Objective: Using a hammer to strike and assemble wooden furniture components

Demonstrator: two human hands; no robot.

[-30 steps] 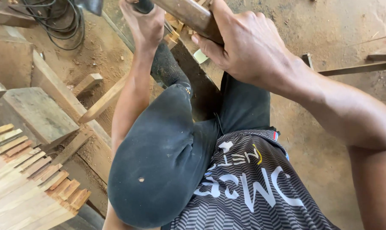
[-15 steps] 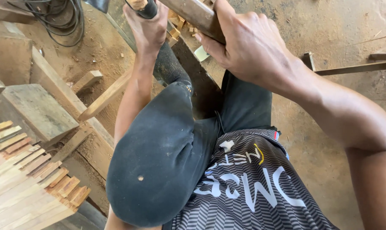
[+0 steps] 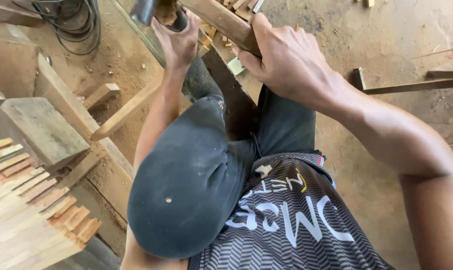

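Both hands are closed on something: my right hand (image 3: 291, 65) wraps the wooden strip (image 3: 221, 20), whose long axis slants from upper left down to that fist, while my left hand (image 3: 179, 40) grips a dark tool handle (image 3: 156, 10) just left of it, above my knee (image 3: 186, 175).
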